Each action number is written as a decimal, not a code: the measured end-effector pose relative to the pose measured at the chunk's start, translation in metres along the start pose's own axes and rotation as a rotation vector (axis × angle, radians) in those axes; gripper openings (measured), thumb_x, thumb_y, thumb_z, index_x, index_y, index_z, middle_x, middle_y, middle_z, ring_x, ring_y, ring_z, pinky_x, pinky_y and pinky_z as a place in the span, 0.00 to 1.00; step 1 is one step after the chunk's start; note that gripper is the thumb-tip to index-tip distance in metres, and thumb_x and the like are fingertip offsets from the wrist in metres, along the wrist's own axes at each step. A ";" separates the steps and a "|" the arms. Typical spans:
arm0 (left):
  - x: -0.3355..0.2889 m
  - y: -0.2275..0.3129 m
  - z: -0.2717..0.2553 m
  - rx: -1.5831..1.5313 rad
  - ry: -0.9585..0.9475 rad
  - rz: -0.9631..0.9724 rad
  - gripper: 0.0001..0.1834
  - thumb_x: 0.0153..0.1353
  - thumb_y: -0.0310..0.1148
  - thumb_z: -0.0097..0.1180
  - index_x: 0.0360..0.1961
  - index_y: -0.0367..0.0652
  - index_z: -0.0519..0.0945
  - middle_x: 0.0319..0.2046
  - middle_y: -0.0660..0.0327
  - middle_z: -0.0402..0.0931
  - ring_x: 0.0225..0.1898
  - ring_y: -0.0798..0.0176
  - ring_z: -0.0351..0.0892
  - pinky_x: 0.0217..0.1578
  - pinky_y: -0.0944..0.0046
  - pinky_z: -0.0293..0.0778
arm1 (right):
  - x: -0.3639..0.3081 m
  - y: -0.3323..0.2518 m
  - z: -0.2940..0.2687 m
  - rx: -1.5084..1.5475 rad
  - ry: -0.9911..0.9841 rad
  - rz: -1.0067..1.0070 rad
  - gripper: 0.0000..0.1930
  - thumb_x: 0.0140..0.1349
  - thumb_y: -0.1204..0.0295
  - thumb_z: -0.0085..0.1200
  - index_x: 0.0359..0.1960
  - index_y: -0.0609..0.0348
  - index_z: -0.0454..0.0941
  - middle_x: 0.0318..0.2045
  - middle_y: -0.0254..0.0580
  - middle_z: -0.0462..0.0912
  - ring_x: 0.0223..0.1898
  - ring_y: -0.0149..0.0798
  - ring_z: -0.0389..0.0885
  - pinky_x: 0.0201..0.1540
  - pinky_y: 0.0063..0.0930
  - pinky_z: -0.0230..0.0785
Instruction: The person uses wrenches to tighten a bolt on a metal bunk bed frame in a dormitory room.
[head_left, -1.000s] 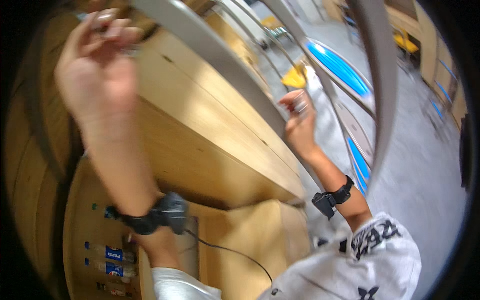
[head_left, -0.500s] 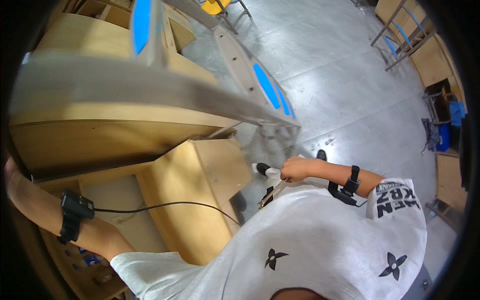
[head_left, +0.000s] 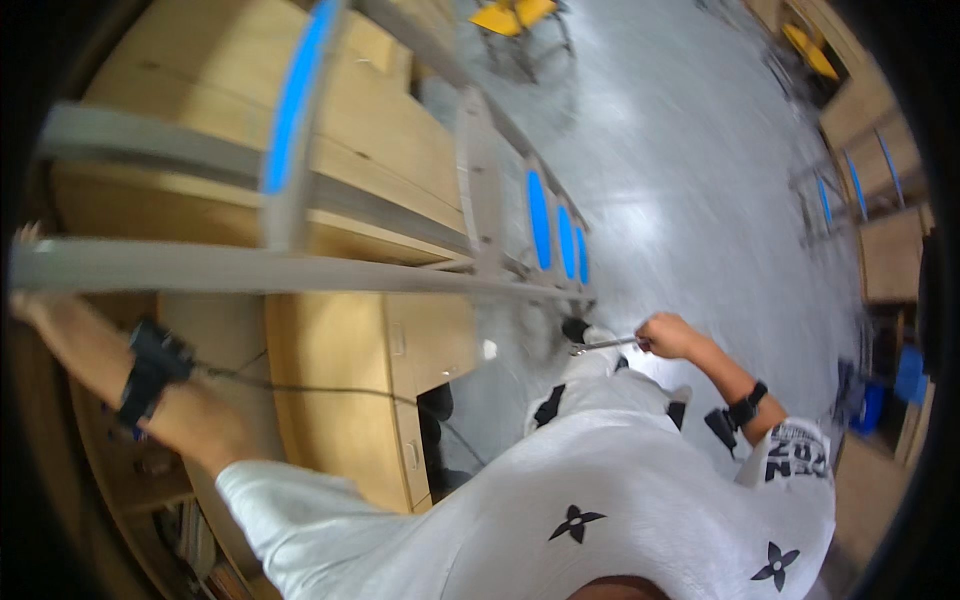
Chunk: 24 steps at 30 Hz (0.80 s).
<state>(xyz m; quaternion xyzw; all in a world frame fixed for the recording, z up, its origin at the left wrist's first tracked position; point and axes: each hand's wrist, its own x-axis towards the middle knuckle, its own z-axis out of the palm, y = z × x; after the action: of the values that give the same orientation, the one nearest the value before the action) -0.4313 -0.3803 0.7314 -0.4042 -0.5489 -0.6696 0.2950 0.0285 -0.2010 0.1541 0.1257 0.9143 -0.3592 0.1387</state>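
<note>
The right hand (head_left: pixel 668 335), right of centre in the frame, is closed in a fist around one end of a thin metal rod (head_left: pixel 605 344), a slim, shiny, straight tool whose exact kind cannot be made out through the blur. Its long axis runs almost level across the picture, and it points from the fist toward the left, its free end reaching to just beside a dark shoe (head_left: pixel 575 328) and the foot of the ladder (head_left: pixel 480 200). So the rod lies wholly to the left of the hand that grips it, sticking out from the thumb side. The ladder is dull grey metal with flat rails and bright blue treads, and its rails bend across the upper left and middle of the frame. The left hand (head_left: pixel 22 270) is at the far left edge, mostly cut off beside a grey rail, and whether it is open or closed cannot be told; its forearm wears a black wrist strap (head_left: pixel 150 368) with a thin black cable (head_left: pixel 330 388) trailing from it. Behind the ladder stand pale wooden cabinets (head_left: pixel 340 350) with smooth flat faces. The floor (head_left: pixel 690 180) is glossy grey concrete. A white shirt (head_left: pixel 600 500) with black star shapes fills the lower part of the frame.
</note>
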 end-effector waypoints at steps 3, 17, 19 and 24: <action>0.026 0.036 -0.026 -0.009 0.114 0.045 0.15 0.61 0.32 0.43 0.44 0.33 0.72 0.28 0.56 0.72 0.25 0.61 0.74 0.29 0.65 0.76 | -0.013 0.023 -0.020 0.121 -0.009 -0.106 0.03 0.46 0.73 0.53 0.22 0.55 0.79 0.22 0.47 0.79 0.25 0.46 0.78 0.29 0.39 0.70; -0.015 0.096 0.047 -0.245 0.118 -0.096 0.15 0.68 0.42 0.41 0.29 0.43 0.69 0.13 0.71 0.57 0.12 0.76 0.51 0.12 0.73 0.48 | 0.020 -0.065 -0.273 1.169 0.140 -0.523 0.26 0.63 0.54 0.49 0.12 0.54 0.57 0.08 0.33 0.59 0.09 0.28 0.56 0.10 0.23 0.44; -0.016 0.097 0.065 -0.196 0.167 -0.069 0.15 0.67 0.41 0.42 0.27 0.42 0.70 0.13 0.71 0.58 0.11 0.76 0.52 0.12 0.72 0.49 | 0.038 -0.091 -0.312 1.132 0.132 -0.700 0.27 0.63 0.50 0.47 0.13 0.55 0.58 0.08 0.33 0.60 0.09 0.28 0.57 0.11 0.23 0.46; -0.018 0.103 0.065 -0.079 0.215 -0.098 0.15 0.69 0.43 0.38 0.30 0.43 0.67 0.13 0.72 0.45 0.13 0.76 0.40 0.15 0.71 0.40 | 0.066 -0.183 -0.408 0.897 0.049 -1.225 0.24 0.69 0.59 0.40 0.17 0.63 0.66 0.12 0.40 0.70 0.13 0.31 0.66 0.17 0.23 0.57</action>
<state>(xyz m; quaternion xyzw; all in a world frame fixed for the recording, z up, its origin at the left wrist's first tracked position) -0.3223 -0.3406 0.7715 -0.3140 -0.5063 -0.7439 0.3029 -0.1602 -0.0399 0.5324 -0.3521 0.5897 -0.7065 -0.1704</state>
